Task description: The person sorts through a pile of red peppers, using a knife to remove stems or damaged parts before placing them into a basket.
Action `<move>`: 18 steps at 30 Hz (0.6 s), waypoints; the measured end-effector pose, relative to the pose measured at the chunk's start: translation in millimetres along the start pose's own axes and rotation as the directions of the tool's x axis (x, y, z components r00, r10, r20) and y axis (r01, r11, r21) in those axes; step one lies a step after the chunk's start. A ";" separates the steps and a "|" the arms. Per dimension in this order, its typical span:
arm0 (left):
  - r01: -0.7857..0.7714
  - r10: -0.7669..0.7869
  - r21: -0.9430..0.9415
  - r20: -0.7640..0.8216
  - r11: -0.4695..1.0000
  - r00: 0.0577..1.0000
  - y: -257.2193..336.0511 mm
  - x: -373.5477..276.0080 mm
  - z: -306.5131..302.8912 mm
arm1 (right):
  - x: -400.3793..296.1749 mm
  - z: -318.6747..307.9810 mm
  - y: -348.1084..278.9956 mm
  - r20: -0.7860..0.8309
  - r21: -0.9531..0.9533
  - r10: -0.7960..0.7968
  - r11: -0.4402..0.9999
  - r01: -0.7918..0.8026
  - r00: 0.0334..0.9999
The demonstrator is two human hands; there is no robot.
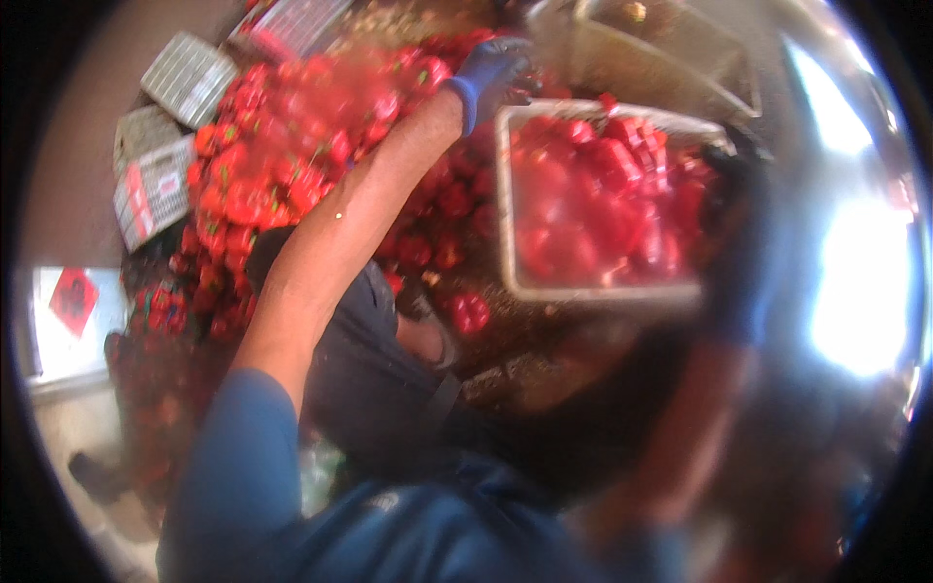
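Observation:
A white plastic crate [510,218] stands in front of me, filled with red bell peppers [583,197] that look cut or hollowed. My left hand [510,71], in a blue and dark glove, is at the crate's far left corner with its fingers bent; whether it grips anything does not show. At the crate's right side is my right hand [732,164], darkly gloved and blurred; its fingers are at or over the rim, and their grip is unclear. A big heap of whole red peppers [291,124] lies left of the crate.
Another rectangular container [670,55] stands beyond the crate. Plastic baskets [191,80] lie left of the heap. One red pepper [469,312] is on the dirty floor by my foot. Pale scraps [393,22] lie at the top.

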State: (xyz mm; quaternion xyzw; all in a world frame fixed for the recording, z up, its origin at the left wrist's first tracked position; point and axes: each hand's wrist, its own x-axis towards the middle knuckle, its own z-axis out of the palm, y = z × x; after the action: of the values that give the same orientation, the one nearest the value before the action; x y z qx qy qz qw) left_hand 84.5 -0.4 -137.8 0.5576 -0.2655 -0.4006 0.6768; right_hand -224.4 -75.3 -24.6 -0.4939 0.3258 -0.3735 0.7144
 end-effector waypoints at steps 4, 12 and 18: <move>0.363 -0.230 0.443 -0.326 0.820 0.917 -129.8 -57.3 -83.5 | 16.9 4.6 0.3 -0.012 -0.022 0.010 1.000 -0.010 1.000; 0.278 -0.309 0.936 -0.205 0.214 0.929 -309.9 -199.2 -149.8 | 15.8 38.6 2.9 0.070 -0.015 0.028 1.000 -0.027 0.997; 0.127 -0.208 0.990 -0.114 0.054 0.972 -348.1 -220.0 -122.1 | 11.9 53.9 12.2 0.011 0.058 0.095 0.994 -0.096 0.995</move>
State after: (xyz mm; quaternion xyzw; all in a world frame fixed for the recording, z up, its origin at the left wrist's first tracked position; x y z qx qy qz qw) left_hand -21.2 230.3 -484.4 0.8821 -0.4198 -0.2053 0.0590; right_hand -170.8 -57.8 -21.2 -0.4582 0.3350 -0.3462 0.7470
